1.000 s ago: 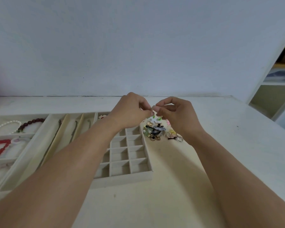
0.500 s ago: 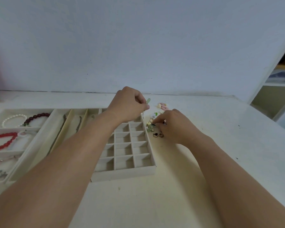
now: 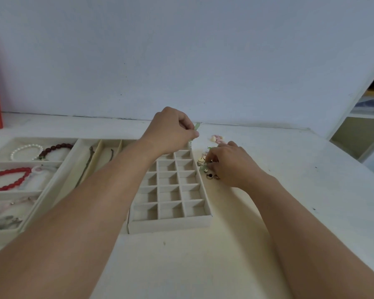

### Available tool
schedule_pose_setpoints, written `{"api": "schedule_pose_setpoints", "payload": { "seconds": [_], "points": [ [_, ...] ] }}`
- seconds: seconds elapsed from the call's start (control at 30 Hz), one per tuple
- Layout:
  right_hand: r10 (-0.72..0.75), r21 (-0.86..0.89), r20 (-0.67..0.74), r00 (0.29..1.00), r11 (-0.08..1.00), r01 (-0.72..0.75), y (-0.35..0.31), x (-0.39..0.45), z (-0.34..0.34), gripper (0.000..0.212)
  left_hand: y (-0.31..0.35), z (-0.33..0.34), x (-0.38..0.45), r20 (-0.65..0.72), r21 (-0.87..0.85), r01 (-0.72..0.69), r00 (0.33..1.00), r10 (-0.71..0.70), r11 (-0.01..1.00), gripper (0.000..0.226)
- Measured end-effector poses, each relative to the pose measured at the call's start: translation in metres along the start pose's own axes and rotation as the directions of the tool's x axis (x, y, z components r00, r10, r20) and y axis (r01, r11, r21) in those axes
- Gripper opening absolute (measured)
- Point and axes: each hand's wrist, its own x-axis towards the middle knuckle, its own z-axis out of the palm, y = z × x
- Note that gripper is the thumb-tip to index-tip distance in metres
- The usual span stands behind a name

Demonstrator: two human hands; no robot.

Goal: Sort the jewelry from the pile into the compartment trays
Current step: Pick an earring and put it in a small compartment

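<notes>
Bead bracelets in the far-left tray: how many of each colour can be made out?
White: 1, the pearl bracelet in the back compartment.
Dark red: 1, the maroon bracelet beside it in the same compartment.
Bright red: 1, the red bracelet in the next compartment nearer the person.
Total: 3. The nearest compartments of the tray are too blurred to count.
</notes>
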Motion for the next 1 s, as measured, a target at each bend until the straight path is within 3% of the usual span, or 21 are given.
{"api": "schedule_pose_setpoints", "payload": {
  "seconds": [0.17,0.23,0.37,0.53,0.67,0.77,1.0],
  "points": [
    [0.040,0.048,-0.017,0.999,0.998,-0.039,0.004,-0.001,0.000,0.015,0.000,0.002,-0.001,0.019,0.004,-0.006,1.000,0.006,1.000,0.009],
    [0.070,0.213,-0.069,0.995,0.976,-0.053,0.005,-0.004,-0.002,0.011,-0.002,0.001,0.000,0.021,0.005,0.000,1.000,0.000,1.000,0.009],
    [0.191,0.633,-0.104,0.976,0.770,-0.083,-0.002,-0.012,-0.012,0.008,-0.002,0.002,-0.002,0.059,0.016,0.008,0.998,-0.009,1.000,0.012],
    [0.208,0.904,-0.009,0.978,0.420,-0.081,-0.007,-0.015,-0.016,0.013,-0.003,0.003,-0.006,0.152,-0.012,-0.008,0.988,0.010,1.000,0.018],
    [0.186,0.977,0.104,0.977,0.167,-0.135,-0.009,-0.015,-0.017,0.007,-0.004,0.004,-0.006,0.154,-0.038,-0.014,0.988,0.020,0.999,0.018],
    [0.182,0.985,0.158,0.971,0.039,-0.168,-0.010,-0.016,-0.020,0.006,-0.004,0.003,-0.006,0.154,-0.056,-0.010,0.988,0.019,0.998,0.020],
    [0.220,0.984,0.176,0.960,-0.078,-0.162,-0.013,-0.017,-0.024,0.005,0.000,0.006,-0.011,0.180,-0.060,0.003,0.984,0.008,0.998,0.019]
  ]
}}
